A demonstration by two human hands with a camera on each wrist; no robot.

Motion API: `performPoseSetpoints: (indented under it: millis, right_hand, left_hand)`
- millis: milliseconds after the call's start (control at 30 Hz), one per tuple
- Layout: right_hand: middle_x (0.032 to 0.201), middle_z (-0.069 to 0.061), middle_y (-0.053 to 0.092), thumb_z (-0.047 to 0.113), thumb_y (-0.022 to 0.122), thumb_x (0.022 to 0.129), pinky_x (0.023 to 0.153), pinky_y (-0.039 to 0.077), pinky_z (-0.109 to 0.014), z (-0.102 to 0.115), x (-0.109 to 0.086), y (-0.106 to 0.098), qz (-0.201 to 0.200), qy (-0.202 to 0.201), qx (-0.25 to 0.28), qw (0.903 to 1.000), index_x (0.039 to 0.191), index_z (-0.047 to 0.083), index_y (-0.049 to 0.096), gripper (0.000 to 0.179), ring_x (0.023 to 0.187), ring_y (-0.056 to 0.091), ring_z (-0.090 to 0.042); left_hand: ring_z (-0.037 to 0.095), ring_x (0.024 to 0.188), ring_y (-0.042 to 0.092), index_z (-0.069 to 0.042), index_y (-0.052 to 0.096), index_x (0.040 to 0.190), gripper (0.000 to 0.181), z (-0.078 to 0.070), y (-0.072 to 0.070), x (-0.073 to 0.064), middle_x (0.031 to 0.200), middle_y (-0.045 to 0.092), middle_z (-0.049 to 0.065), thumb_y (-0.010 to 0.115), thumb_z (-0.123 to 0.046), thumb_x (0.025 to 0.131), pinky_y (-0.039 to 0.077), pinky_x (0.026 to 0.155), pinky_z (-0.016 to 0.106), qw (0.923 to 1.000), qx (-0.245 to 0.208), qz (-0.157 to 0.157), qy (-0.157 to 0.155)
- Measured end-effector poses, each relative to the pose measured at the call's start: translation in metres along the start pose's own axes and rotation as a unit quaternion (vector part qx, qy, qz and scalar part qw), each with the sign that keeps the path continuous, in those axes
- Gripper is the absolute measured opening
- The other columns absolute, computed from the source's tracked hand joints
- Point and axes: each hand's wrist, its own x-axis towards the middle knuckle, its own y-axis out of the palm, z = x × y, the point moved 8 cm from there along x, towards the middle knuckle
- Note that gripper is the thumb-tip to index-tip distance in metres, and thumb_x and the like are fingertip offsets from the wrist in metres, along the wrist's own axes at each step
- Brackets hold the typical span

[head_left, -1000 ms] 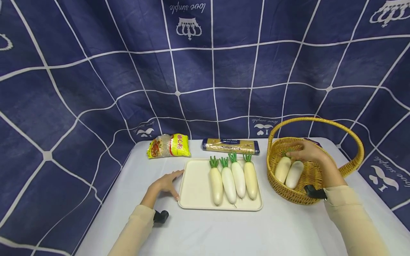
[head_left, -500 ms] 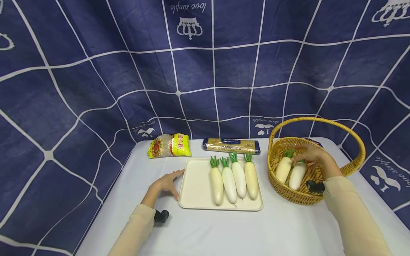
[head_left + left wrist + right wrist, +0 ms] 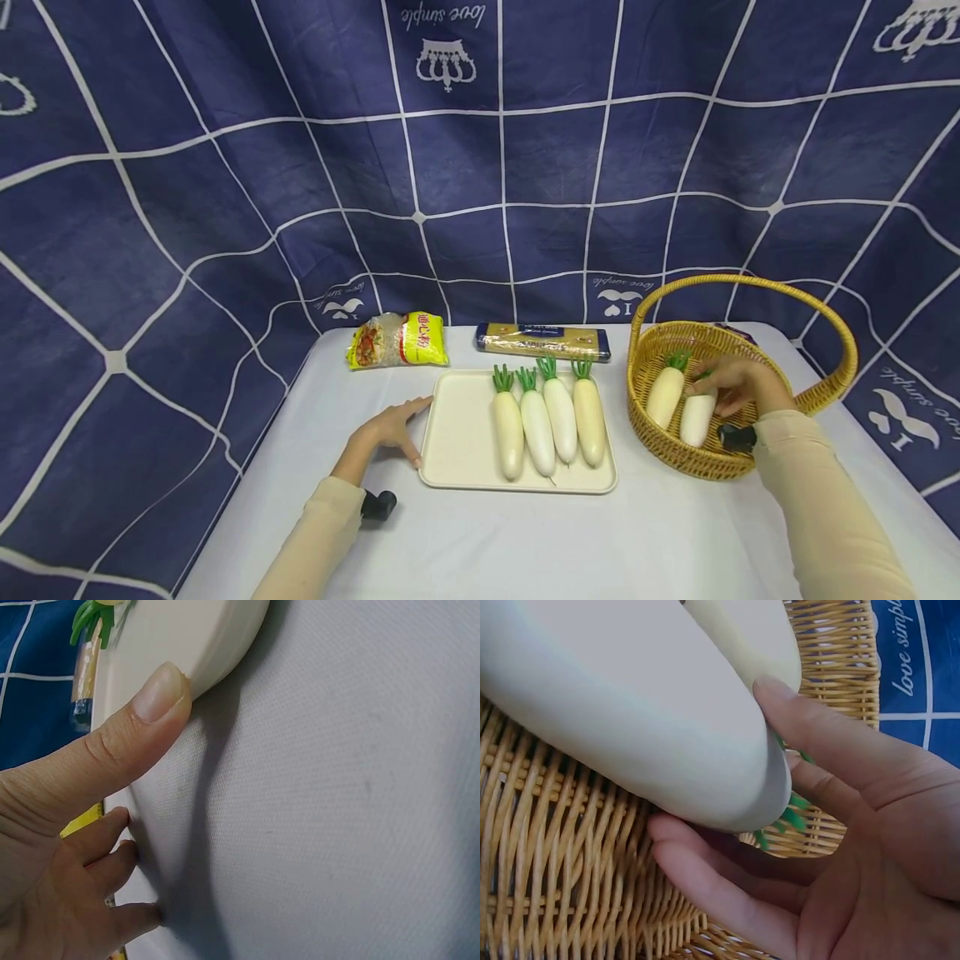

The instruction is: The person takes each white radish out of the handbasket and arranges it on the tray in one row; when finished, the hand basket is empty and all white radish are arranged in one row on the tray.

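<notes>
Inside the wicker basket (image 3: 660, 446), my right hand (image 3: 738, 382) grips the leafy end of a white radish (image 3: 697, 421). In the right wrist view, the thumb lies on one side of that radish (image 3: 652, 712) and curled fingers (image 3: 720, 889) on the other. A second, creamier radish (image 3: 664, 398) lies beside it in the basket. My left hand (image 3: 386, 431) rests at the left side of a cream tray (image 3: 457, 433), its thumb (image 3: 154, 705) touching the rim near a corner and its fingers spread. Several radishes (image 3: 536, 429) lie side by side on the tray's right half, green tops pointing away.
A yellow bag of dry food (image 3: 397, 340) lies at the back left. Behind the tray is a long gold and blue packet (image 3: 543, 342). The basket's tall handle (image 3: 742, 279) arches over its opening. A blue checked cloth (image 3: 540, 167) hangs behind the table.
My right hand has moved from the upper end of the left radish to the right one and grips it. The right radish has shifted slightly right. The left hand stays at the tray.
</notes>
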Motion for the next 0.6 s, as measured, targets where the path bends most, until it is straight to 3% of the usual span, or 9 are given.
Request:
performPoseSetpoints:
  millis: [300, 600]
  right_hand:
    - [0.101, -0.022, 0.051, 0.019, 0.066, 0.085, 0.073, 0.058, -0.037, -0.0019, 0.0047, 0.0, 0.005, -0.009, 0.012, 0.9999, 0.13, -0.011, 0.035, 0.062, 0.085, 0.058, -0.026]
    - [0.111, -0.03, 0.044, 0.015, 0.06, 0.086, 0.071, 0.057, -0.04, -0.0008, 0.0068, -0.0014, -0.015, -0.046, 0.002, 0.9988, 0.129, -0.009, 0.037, 0.055, 0.088, 0.056, -0.028]
  left_hand:
    - [0.043, 0.137, 0.024, -0.015, 0.035, 0.146, 0.12, -0.0028, -0.0023, -0.0045, 0.15, 0.031, 0.019, 0.094, -0.027, 0.041, 0.019, 0.109, 0.064, 0.9999, -0.005, 0.008, 0.014]
    - [0.04, 0.139, 0.023, -0.012, 0.032, 0.147, 0.117, -0.0045, -0.0017, -0.0043, 0.151, 0.029, 0.018, 0.092, -0.018, 0.046, 0.02, 0.111, 0.059, 1.0, 0.005, 0.003, 0.003]
